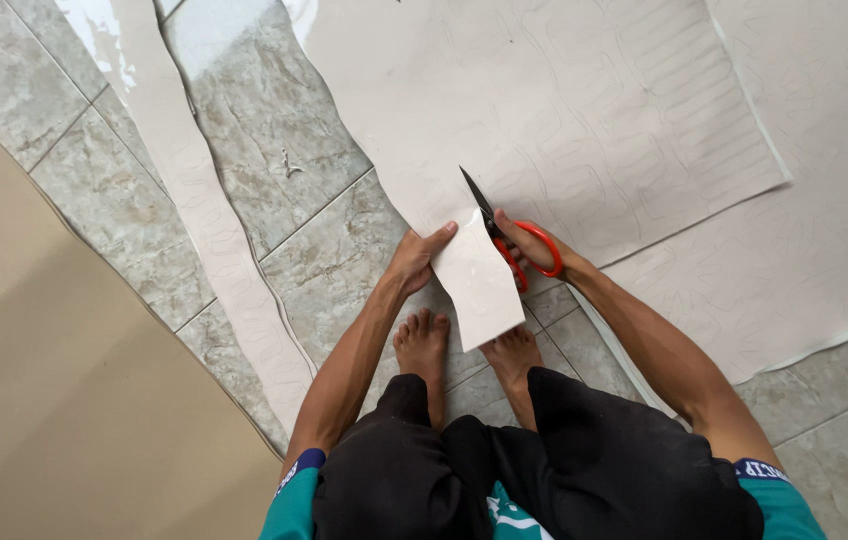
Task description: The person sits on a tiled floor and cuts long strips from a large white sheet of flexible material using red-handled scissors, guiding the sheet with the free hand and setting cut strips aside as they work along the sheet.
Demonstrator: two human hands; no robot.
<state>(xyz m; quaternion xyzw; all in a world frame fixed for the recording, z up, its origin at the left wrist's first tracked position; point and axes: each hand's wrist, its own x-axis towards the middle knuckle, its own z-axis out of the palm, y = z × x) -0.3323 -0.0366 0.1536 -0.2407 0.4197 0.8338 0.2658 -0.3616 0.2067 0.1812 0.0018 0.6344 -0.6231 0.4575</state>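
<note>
I squat on a tiled floor with my bare feet below my hands. My right hand (527, 243) grips orange-handled scissors (514, 243), their dark blades pointing up and left into a large pale sheet (564, 100) marked with traced outlines. My left hand (419, 258) pinches the left edge of a partly cut strip (479, 285) of that sheet, which hangs down toward my feet. The blades sit at the top of the strip, at the cut line.
A long narrow offcut (214, 230) lies on the grey marbled tiles (274, 160) to the left. A big tan sheet (64, 380) covers the lower left. A second pale sheet (824, 230) spreads at the right.
</note>
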